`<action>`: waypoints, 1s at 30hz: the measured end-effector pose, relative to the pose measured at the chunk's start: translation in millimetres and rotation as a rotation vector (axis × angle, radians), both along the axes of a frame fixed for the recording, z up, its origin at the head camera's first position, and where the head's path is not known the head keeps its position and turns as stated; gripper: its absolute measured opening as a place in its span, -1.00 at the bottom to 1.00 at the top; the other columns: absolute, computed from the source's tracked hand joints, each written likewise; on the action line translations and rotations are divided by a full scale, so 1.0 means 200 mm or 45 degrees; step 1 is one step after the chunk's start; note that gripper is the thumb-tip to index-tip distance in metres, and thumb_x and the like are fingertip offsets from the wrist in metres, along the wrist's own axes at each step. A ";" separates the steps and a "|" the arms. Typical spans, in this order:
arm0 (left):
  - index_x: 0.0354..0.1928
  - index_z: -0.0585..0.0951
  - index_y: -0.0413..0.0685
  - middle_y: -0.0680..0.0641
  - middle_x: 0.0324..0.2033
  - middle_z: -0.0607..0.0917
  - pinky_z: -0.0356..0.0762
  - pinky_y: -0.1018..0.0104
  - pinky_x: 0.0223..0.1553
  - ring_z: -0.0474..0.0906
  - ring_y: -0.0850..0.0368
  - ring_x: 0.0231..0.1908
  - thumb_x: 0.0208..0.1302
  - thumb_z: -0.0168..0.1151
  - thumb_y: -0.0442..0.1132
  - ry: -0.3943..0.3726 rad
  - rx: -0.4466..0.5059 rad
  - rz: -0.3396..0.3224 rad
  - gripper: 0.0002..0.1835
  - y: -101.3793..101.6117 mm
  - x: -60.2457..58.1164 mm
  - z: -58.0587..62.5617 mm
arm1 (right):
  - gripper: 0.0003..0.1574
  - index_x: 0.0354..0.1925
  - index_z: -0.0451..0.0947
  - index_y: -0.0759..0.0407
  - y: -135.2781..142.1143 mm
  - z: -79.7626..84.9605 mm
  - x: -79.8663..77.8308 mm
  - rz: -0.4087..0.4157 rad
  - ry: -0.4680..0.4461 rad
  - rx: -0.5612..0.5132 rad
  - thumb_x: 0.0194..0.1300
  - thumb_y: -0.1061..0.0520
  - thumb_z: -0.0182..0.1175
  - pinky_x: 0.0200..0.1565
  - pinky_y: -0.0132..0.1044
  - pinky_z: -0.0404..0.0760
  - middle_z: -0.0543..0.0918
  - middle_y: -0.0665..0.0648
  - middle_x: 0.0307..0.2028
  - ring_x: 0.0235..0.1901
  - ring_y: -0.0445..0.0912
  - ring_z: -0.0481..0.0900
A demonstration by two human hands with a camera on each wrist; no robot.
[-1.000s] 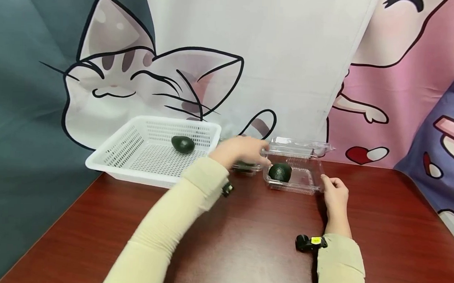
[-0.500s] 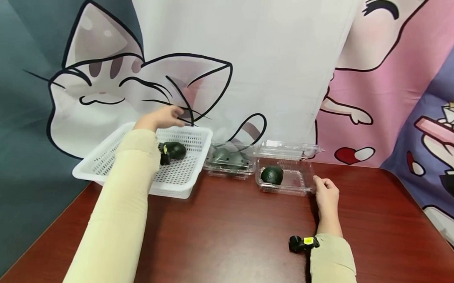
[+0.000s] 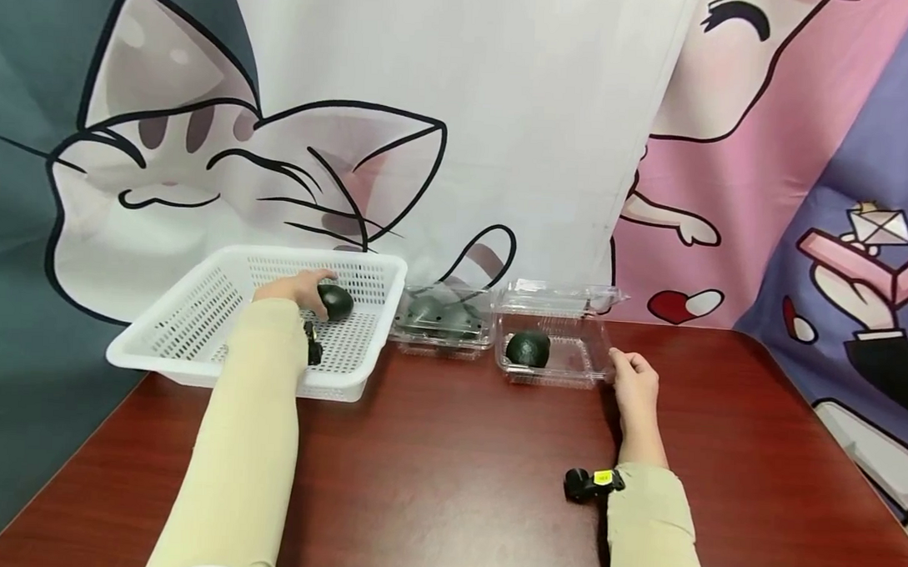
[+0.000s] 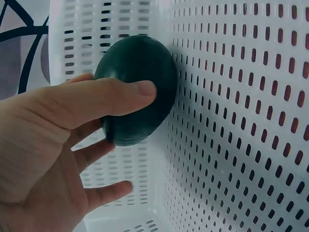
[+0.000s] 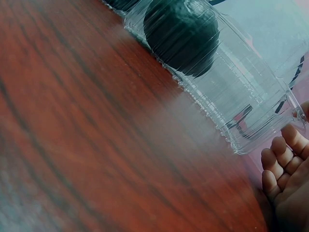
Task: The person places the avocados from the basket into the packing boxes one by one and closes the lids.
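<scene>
Inside the white basket [image 3: 152, 340], my left hand [image 3: 292, 290] grips a dark green avocado [image 3: 336, 303]. In the left wrist view the thumb lies across the avocado [image 4: 140, 63] and fingers reach behind it, the little finger held away. My right hand [image 3: 634, 386] pinches the right rim of a clear plastic clamshell container [image 3: 572, 356], whose lid [image 3: 559, 297] is raised at the back. A second avocado [image 3: 528, 349] sits in the container's left half. In the right wrist view, the right fingers [image 5: 280, 159] are curled at the container's corner.
A closed clear clamshell [image 3: 445, 337] with avocados inside stands between the basket and the raised-lid container. All of them rest toward the back of a reddish-brown wooden table [image 3: 448, 467]. Behind it hangs a printed cartoon curtain [image 3: 549, 137].
My left hand has travelled left from beside the raised-lid container to the basket, lowered into it and taken hold of the avocado. My right hand stays at the container's rim.
</scene>
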State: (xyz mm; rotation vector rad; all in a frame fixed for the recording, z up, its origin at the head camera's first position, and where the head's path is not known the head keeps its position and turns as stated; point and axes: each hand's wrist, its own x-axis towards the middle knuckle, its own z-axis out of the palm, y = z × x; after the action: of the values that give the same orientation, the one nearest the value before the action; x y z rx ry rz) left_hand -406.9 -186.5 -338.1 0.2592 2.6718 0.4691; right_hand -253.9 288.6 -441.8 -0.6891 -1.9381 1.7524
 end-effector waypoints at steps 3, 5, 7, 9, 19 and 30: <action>0.38 0.10 -0.03 -0.40 0.24 0.18 0.15 -0.25 0.11 0.17 -0.36 0.17 -0.05 0.37 -0.34 -0.047 0.011 0.008 -0.06 0.00 0.00 0.00 | -0.60 -0.72 0.37 -0.02 0.00 0.01 0.00 0.009 0.009 -0.031 0.21 0.02 0.18 -0.51 -0.44 0.33 0.40 -0.12 -0.80 -0.65 -0.24 0.36; 0.38 0.11 0.01 -0.39 0.25 0.18 0.15 -0.25 0.10 0.17 -0.36 0.16 -0.04 0.38 -0.31 -0.082 0.007 0.015 -0.07 0.00 0.00 0.00 | -0.60 -0.72 0.37 -0.02 0.00 0.02 0.00 0.014 0.014 -0.042 0.22 0.04 0.18 -0.52 -0.45 0.33 0.40 -0.12 -0.81 -0.67 -0.26 0.36; 0.37 0.14 0.02 -0.39 0.25 0.20 0.14 -0.26 0.10 0.17 -0.36 0.16 -0.04 0.40 -0.26 -0.096 -0.010 0.011 -0.08 0.00 0.00 0.00 | -0.59 -0.73 0.36 -0.02 0.01 0.02 0.00 0.017 0.018 -0.045 0.22 0.05 0.17 -0.52 -0.46 0.32 0.39 -0.13 -0.81 -0.68 -0.27 0.35; 0.36 0.18 0.03 -0.38 0.24 0.23 0.15 -0.26 0.09 0.19 -0.34 0.16 -0.07 0.42 -0.20 -0.089 -0.036 0.002 -0.09 0.01 0.00 0.00 | -0.59 -0.73 0.36 -0.02 0.00 0.02 0.00 0.016 0.022 -0.046 0.22 0.05 0.17 -0.53 -0.46 0.32 0.37 -0.14 -0.81 -0.68 -0.27 0.33; 0.32 0.24 0.13 -0.31 0.21 0.32 0.22 -0.21 0.04 0.27 -0.28 0.10 -0.10 0.44 -0.08 -0.076 -0.119 0.027 -0.12 0.03 0.00 0.00 | -0.59 -0.73 0.38 -0.03 -0.01 0.02 -0.01 0.018 0.028 -0.059 0.21 0.05 0.18 -0.54 -0.47 0.33 0.32 -0.14 -0.80 -0.68 -0.27 0.32; 0.32 0.20 -0.07 -0.34 0.23 0.27 0.17 -0.18 0.13 0.24 -0.30 0.15 -0.02 0.39 -0.17 -0.066 -0.013 -0.079 -0.16 0.05 0.00 0.06 | -0.59 -0.73 0.38 -0.01 0.00 0.02 -0.01 0.019 0.008 -0.073 0.22 0.05 0.18 -0.53 -0.46 0.32 0.35 -0.14 -0.79 -0.67 -0.29 0.32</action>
State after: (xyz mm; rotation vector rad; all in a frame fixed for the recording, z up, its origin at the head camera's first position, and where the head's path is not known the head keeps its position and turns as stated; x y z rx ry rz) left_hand -407.9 -176.4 -325.8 0.3219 2.6066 0.4366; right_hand -255.7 288.8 -437.3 -0.6899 -1.9000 1.8235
